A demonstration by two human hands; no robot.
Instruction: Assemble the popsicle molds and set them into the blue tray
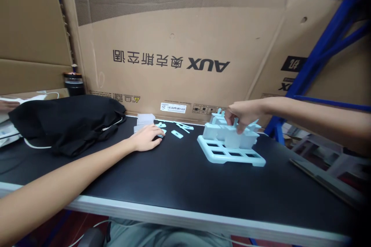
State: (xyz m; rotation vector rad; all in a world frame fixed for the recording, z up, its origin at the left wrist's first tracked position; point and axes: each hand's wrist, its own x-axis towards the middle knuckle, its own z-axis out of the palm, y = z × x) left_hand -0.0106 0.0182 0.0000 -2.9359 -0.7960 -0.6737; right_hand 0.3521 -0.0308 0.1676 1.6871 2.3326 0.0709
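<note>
A light blue rack with square openings stands on the black tabletop, right of centre. Several pale molds with upright stick handles sit in its rear part. My right hand pinches the stick of one mold at the rack's middle. My left hand lies on the table with fingers spread, its fingertips touching light blue stick pieces. More blue stick pieces and a flat blue piece lie right of it. Clear molds stand just behind the left hand.
Black cloth is heaped at the left with white cables, and a dark bottle is behind it. A large cardboard panel closes off the back. A blue metal frame rises at the right. Part of another person's hand shows at the left edge.
</note>
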